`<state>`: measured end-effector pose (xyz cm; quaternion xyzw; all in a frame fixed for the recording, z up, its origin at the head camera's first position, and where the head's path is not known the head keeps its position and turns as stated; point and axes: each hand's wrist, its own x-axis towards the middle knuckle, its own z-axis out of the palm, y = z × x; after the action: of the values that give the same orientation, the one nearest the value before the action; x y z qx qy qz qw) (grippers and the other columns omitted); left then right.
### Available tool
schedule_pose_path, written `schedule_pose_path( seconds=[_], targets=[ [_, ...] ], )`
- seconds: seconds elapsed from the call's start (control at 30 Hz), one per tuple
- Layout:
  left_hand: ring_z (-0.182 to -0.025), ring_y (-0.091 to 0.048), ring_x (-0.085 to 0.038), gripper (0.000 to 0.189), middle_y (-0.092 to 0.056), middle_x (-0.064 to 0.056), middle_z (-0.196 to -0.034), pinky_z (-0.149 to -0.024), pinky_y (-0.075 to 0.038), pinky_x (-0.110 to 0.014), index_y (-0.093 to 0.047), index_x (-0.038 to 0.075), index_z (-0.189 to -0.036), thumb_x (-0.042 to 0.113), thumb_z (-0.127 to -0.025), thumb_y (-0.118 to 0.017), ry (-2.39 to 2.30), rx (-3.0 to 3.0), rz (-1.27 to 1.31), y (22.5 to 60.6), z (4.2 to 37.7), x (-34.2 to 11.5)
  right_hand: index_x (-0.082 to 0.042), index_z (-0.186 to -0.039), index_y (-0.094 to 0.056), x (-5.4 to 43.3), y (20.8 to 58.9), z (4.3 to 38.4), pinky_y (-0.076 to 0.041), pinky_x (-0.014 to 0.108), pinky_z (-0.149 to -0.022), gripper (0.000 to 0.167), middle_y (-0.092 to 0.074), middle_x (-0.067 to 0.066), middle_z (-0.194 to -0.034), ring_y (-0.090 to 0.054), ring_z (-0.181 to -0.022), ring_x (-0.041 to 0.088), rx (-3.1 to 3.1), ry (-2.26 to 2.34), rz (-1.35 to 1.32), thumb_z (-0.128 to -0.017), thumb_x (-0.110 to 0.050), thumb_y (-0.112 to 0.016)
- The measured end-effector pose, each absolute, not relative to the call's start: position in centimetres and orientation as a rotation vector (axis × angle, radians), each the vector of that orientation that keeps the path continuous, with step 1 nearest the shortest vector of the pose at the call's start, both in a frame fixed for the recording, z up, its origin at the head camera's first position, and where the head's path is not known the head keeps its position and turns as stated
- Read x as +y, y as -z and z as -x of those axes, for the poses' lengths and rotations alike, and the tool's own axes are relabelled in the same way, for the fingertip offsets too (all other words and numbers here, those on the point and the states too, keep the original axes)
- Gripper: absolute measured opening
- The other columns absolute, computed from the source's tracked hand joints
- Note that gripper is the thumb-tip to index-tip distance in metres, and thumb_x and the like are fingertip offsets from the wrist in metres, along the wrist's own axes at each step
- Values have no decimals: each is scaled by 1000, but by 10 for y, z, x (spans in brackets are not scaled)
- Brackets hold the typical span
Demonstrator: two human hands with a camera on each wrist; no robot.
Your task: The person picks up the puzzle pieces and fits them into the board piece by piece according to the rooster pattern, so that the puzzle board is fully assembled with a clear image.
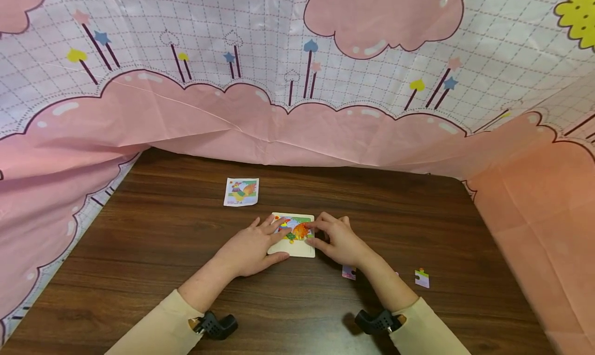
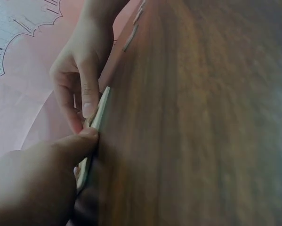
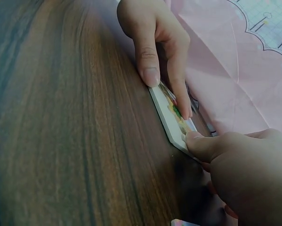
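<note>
A small puzzle board [image 1: 297, 249] with a cream border lies flat on the table, its upper part filled with a colourful rooster picture and its lower part bare. My left hand [image 1: 253, 246] rests at its left side, fingers extended over the picture and thumb against the near edge. At the right end, my right hand [image 1: 341, 238] pinches a puzzle piece [image 1: 301, 232] with orange tail feathers between thumb and fingers, low over the board. Both thumbs show close along the board's edge in the right wrist view; the fingers partly cover the picture.
A square paper [image 1: 241, 192] printed with a rooster lies behind the board to the left. Loose puzzle pieces lie at the right: one [image 1: 348, 271] near my right wrist, another [image 1: 422, 278] farther out. Pink patterned cloth [image 1: 269, 143] hangs behind the brown table [image 1: 153, 241].
</note>
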<state>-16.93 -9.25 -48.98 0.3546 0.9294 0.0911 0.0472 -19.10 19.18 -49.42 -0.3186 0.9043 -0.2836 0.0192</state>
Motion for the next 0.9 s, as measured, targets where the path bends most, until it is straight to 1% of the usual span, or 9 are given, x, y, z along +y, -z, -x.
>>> schedule_pose_path(
  seconds=[0.13, 0.27, 0.43, 0.63, 0.77, 0.9],
  targets=[
    [-154, -33, -37, 69, -38, -12, -167, -122, -32, -57, -49, 20, -161, 63, -107, -50, -252, 2863, -1096, 486, 168, -86, -12, -137, -74, 192, 495, 189, -26, 40, -79, 40, -61, -5, -107, -53, -75, 13, 2824, 860, 988, -101, -30, -76],
    [-152, -34, -42, 72, -36, -12, -168, -121, -33, -61, -46, 21, -163, 65, -106, -49, -211, 2894, -1113, 486, 165, -76, -11, -137, -74, 192, 496, 189, -27, 40, -79, 40, -61, -5, -106, -55, -77, 13, 2846, 870, 1005, -101, -29, -77],
    [-152, -35, -42, 72, -38, -11, -167, -119, -34, -63, -44, 24, -164, 67, -107, -44, -129, 2937, -1100, 490, 162, -69, -8, -134, -75, 190, 497, 189, -28, 41, -79, 40, -61, -3, -106, -58, -81, 12, 2848, 918, 1055, -99, -27, -79],
    [-152, -35, -40, 71, -39, -9, -166, -118, -38, -60, -41, 26, -165, 68, -107, -40, -113, 2931, -1081, 492, 164, -68, -6, -128, -78, 190, 500, 189, -27, 41, -79, 37, -62, -2, -103, -55, -75, 12, 2842, 987, 1046, -96, -26, -82],
    [-152, -34, -40, 71, -38, -9, -167, -118, -38, -60, -42, 25, -165, 67, -107, -41, -156, 2913, -1075, 493, 165, -68, -6, -124, -79, 192, 502, 189, -27, 41, -79, 37, -62, -2, -101, -54, -74, 13, 2838, 1033, 1025, -94, -26, -85],
    [-153, -33, -40, 72, -38, -10, -167, -118, -38, -60, -42, 24, -165, 66, -108, -42, -179, 2906, -1069, 493, 166, -69, -8, -125, -80, 192, 505, 190, -27, 41, -82, 38, -62, -3, -101, -54, -75, 11, 2843, 1039, 990, -94, -28, -85]
  ],
)
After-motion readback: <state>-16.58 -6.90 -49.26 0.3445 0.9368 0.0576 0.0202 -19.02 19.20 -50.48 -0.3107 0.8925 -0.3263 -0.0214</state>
